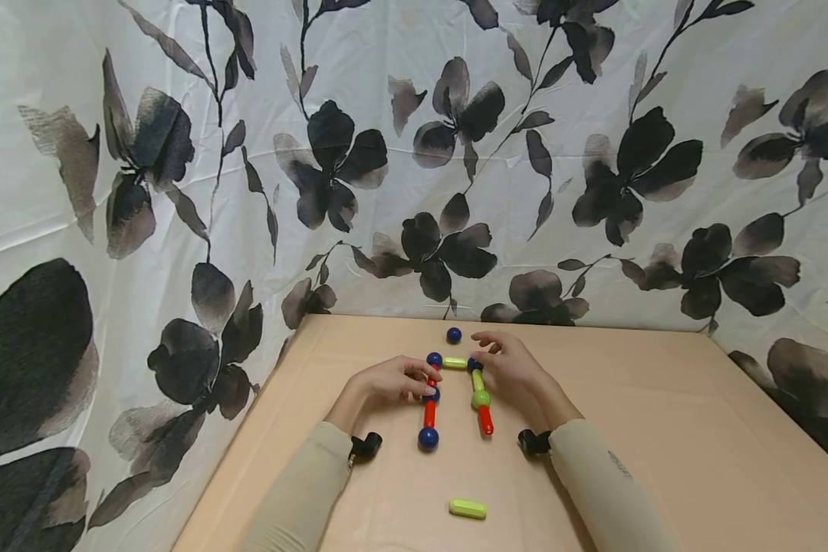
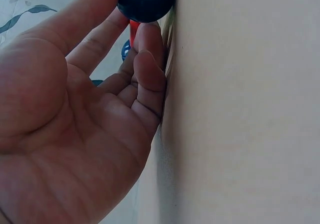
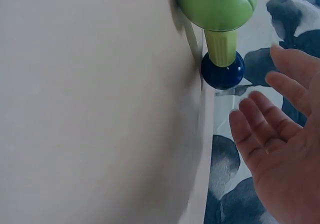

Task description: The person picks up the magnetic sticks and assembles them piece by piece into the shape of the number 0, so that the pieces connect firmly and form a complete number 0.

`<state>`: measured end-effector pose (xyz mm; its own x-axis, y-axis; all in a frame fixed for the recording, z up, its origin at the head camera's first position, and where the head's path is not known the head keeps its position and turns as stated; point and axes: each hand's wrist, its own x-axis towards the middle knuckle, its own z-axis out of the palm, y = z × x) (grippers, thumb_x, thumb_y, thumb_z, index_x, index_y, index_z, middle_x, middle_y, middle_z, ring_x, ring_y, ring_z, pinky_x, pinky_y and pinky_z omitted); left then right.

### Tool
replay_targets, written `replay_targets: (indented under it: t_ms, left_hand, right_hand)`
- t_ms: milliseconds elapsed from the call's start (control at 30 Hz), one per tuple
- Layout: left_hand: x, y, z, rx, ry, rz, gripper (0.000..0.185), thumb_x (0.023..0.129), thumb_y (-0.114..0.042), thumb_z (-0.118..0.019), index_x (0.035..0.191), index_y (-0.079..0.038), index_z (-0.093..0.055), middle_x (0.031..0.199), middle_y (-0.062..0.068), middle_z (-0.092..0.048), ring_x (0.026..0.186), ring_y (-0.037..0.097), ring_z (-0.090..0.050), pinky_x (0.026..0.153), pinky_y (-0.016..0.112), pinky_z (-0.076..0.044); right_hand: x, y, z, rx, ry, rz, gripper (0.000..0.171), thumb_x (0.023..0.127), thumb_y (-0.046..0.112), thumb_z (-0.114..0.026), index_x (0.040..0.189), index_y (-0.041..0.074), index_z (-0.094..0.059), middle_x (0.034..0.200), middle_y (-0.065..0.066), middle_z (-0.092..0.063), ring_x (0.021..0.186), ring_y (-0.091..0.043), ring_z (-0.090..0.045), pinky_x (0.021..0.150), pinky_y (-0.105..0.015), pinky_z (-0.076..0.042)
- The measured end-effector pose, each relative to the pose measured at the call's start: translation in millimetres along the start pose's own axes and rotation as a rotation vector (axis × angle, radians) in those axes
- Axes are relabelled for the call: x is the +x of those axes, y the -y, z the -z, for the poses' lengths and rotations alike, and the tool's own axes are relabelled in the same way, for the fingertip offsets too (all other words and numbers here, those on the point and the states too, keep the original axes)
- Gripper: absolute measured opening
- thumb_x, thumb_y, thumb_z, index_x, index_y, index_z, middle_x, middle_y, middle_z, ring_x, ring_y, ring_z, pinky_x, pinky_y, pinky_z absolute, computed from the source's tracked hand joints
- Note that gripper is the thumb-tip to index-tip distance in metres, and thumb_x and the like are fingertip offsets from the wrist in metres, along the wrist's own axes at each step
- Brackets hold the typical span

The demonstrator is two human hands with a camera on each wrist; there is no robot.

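Observation:
On the table lies a chain of magnetic-style balls and rods with three sides. Its left side has a blue ball [image 1: 434, 358] at the far corner, a red rod [image 1: 430, 415] and a blue end ball [image 1: 428, 438]. My left hand [image 1: 386, 381] pinches the middle blue ball [image 2: 146, 1] of that side between thumb and fingers. A yellow-green rod [image 1: 455, 363] bridges to the far right corner ball [image 3: 223, 71]. From there run another yellow-green rod [image 3: 220, 48], a green ball [image 1: 480, 399] and a red rod [image 1: 485, 421]. Beside that corner my right hand [image 1: 514, 364] hovers with relaxed fingers, holding nothing.
A loose blue ball [image 1: 453, 335] sits beyond the chain, close to the table's far edge. Nearer to me lies a loose yellow-green rod [image 1: 467, 508]. A flower-printed cloth [image 1: 414, 169] hangs behind the tan table [image 1: 662, 429].

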<state>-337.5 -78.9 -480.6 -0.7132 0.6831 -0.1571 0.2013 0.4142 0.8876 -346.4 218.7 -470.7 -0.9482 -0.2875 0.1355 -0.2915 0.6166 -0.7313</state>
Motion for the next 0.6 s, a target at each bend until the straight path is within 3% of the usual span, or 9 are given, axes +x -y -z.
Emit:
replay_targets:
  t_ms: [267, 600]
  left_hand:
    - [-1.3, 0.2, 0.7, -0.005, 0.007, -0.001, 0.038, 0.100, -0.023, -0.071, 0.135, -0.008, -0.068, 0.087, -0.002, -0.064, 0.078, 0.020, -0.055, 0.067, 0.028, -0.047]
    - [-2.2, -0.1, 0.7, -0.012, 0.011, 0.002, 0.038, 0.099, -0.024, -0.072, 0.135, -0.009, -0.068, 0.090, -0.003, -0.065, 0.074, 0.019, -0.054, 0.064, 0.027, -0.045]
  right_hand:
    - [21, 10, 1, -0.093, 0.083, -0.034, 0.055, 0.102, 0.028, -0.068, 0.151, 0.009, -0.053, 0.150, -0.018, -0.056, 0.126, -0.038, -0.057, 0.097, -0.049, -0.056]
    - [36, 26, 2, -0.172, 0.119, -0.046, 0.058, 0.104, 0.031, -0.064, 0.155, 0.008, -0.048, 0.157, -0.020, -0.048, 0.138, -0.046, -0.050, 0.110, -0.061, -0.046]
